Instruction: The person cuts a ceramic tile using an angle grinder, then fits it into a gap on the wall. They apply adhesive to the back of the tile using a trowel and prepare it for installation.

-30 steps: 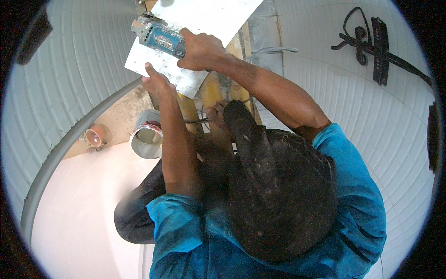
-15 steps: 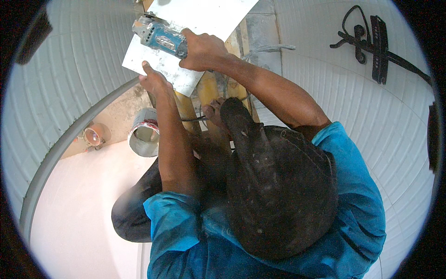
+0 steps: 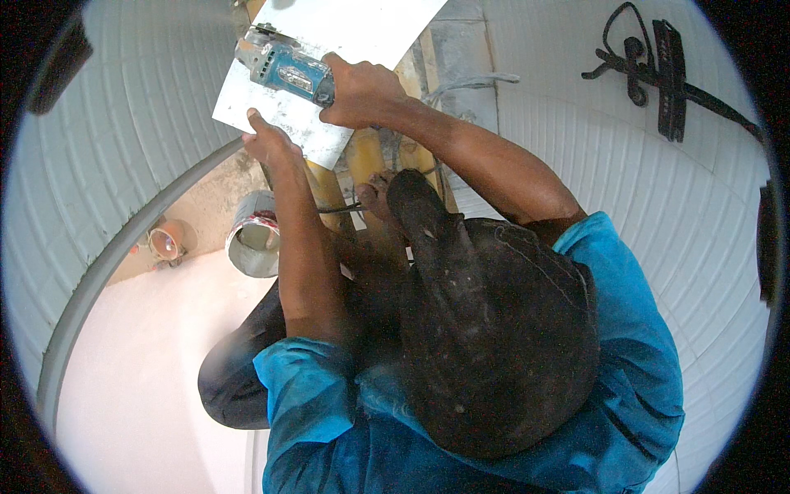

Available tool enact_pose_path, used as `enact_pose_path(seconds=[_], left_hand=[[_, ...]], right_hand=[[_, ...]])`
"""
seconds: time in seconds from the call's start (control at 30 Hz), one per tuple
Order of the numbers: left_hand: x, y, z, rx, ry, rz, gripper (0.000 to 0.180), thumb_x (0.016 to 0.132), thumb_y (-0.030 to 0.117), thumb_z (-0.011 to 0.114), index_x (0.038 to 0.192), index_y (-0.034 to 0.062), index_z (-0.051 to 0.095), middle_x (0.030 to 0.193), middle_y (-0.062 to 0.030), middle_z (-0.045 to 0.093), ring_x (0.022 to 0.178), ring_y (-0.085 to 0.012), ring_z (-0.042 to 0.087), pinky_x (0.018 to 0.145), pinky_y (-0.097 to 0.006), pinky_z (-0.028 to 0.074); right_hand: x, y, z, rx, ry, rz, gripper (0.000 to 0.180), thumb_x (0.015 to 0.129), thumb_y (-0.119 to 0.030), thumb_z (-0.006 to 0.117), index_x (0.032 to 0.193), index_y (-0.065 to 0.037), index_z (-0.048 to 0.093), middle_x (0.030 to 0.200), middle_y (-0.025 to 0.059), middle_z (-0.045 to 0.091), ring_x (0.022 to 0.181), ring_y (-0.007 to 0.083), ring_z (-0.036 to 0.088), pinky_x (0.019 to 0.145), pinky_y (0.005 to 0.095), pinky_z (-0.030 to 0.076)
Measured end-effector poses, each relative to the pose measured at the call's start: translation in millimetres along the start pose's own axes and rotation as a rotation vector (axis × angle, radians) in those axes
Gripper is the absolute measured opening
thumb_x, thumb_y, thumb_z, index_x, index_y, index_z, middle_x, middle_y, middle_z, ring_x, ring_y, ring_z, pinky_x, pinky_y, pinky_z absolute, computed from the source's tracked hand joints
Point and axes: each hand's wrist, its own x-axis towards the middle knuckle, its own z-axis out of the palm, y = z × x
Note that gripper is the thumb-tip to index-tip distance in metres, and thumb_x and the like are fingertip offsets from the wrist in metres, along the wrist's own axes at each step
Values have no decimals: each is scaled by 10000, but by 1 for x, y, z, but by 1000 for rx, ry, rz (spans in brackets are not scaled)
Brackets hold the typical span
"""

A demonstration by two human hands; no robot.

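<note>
A blue angle grinder (image 3: pixel 288 74) with a grey metal head lies along a white sheet or tile (image 3: pixel 370 29), and my right hand (image 3: pixel 364 92) is wrapped round its rear end. The grinder's disc is at its far left end, over the white surface; whether it touches or spins I cannot tell. My left hand (image 3: pixel 271 142) grips the near left edge of the white piece, thumb on top and the other fingers hidden beneath. Dark dust and smudges mark the white surface around the tool. Yellow bars (image 3: pixel 364 152) lie under the piece.
A paint-stained bucket (image 3: pixel 253 237) lies tipped beside my left forearm, with an orange pot (image 3: pixel 167 239) farther left. My bare foot (image 3: pixel 374 196) is near the yellow bars, by a black cable (image 3: pixel 339 209). A grey cord (image 3: pixel 477 81) lies right of the white piece.
The white piece has shifted very slightly left, with my left hand still on its edge. The grinder and my right hand stay almost in place.
</note>
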Motion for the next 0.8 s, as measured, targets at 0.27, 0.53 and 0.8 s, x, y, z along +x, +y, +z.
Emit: enact_pose_path(seconds=[0.27, 0.53, 0.8], left_hand=[[8, -9, -4, -31, -47, -9, 403, 963, 224, 600, 1159, -104, 472, 1080, -224, 606, 906, -294, 655, 761, -398, 572], [-2, 0, -2, -4, -39, -43, 434, 961, 257, 600, 1160, -103, 462, 1084, -222, 599, 902, -286, 648, 727, -407, 567], [0, 1, -4, -6, -43, -85, 407, 963, 280, 592, 1128, -78, 489, 1077, -206, 601, 877, -279, 642, 697, -407, 550]], right_hand=[[-8, 6, 1, -27, 17, -15, 770, 693, -347, 766, 1334, -35, 474, 932, 217, 712, 862, 361, 719, 765, 453, 582], [-17, 12, 1, -8, 20, -16, 666, 697, -373, 734, 1223, -46, 488, 945, 214, 706, 901, 388, 706, 793, 490, 577], [-25, 16, 1, -28, 52, -14, 707, 706, -323, 757, 1305, -59, 488, 913, 208, 711, 863, 378, 711, 767, 467, 572]])
